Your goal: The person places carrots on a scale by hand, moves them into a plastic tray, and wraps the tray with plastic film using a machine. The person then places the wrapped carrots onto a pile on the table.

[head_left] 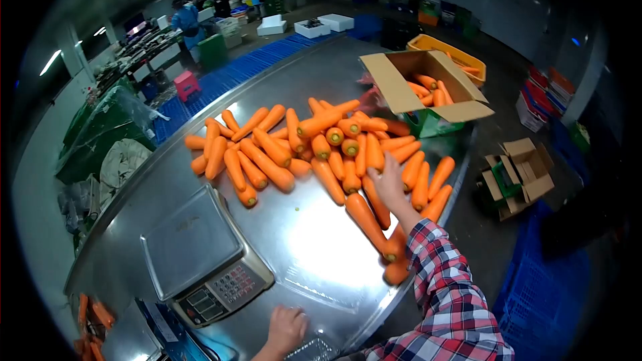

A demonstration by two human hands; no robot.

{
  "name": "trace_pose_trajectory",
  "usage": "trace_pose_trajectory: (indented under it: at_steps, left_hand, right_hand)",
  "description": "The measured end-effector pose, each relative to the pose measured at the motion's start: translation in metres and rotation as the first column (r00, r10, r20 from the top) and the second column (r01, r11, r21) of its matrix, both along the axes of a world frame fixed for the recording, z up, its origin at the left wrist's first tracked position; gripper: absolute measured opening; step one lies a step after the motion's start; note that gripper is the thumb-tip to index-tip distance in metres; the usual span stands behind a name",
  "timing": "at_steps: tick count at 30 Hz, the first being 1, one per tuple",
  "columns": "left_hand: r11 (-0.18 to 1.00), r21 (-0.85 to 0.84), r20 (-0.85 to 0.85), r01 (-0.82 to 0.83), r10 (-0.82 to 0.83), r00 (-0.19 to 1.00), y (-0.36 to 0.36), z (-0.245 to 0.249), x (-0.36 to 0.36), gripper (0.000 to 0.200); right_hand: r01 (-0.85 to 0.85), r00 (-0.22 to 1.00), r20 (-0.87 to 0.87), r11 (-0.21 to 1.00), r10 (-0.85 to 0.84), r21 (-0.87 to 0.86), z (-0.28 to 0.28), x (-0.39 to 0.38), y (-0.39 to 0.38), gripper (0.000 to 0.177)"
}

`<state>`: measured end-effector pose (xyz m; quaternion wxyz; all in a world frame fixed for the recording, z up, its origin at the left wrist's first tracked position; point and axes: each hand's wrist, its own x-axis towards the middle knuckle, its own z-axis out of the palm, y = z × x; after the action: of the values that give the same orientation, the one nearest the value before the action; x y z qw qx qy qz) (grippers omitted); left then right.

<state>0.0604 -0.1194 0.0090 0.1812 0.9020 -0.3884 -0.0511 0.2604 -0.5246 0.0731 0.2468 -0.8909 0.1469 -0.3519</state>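
A pile of carrots (271, 147) is spread over a steel table (281, 227), with the right hand (389, 187) set in at its near right side. One carrot (374, 152) lies just beyond those fingertips, its near end met by them and its long axis pointed away from the body; the fingers are drawn narrow, but whether a grip is taken cannot be made out. The left hand (286, 327) is held well apart from the pile, fingers curled, contents unseen, near a scale (214, 254) and beside a clear tray (313, 349).
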Motion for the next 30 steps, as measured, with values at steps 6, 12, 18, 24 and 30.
trace_pose_trajectory:
  at_steps: [6,12,18,24,30]
  left_hand:
    - [0.991,-0.004,0.190,-0.137,0.135,0.972,-0.041,0.055,0.051,0.041]
    - [0.972,-0.017,0.049,-0.233,0.234,0.971,-0.040,0.001,0.023,0.040]
    - [0.991,0.054,-0.310,-0.119,0.130,0.942,-0.030,0.016,-0.008,0.033]
    - [0.416,-0.466,-0.864,-0.781,-0.022,0.504,-0.043,0.076,0.030,0.064]
    - [-0.149,-0.573,-0.818,-0.806,0.167,0.551,0.023,0.112,0.087,0.052]
  right_hand:
    - [0.051,0.925,-0.381,0.996,-0.019,0.074,-0.013,0.042,-0.006,0.072]
    - [-0.059,0.942,-0.306,0.965,0.138,0.254,-0.008,0.007,-0.021,0.060]
    - [-0.253,0.886,-0.112,0.671,0.450,0.697,0.033,-0.087,0.038,0.047]
    - [-0.791,0.448,-0.009,0.400,0.894,0.463,0.038,-0.117,0.163,0.052]
    - [-0.912,0.123,0.101,0.073,0.987,0.403,0.054,-0.124,0.265,0.058]
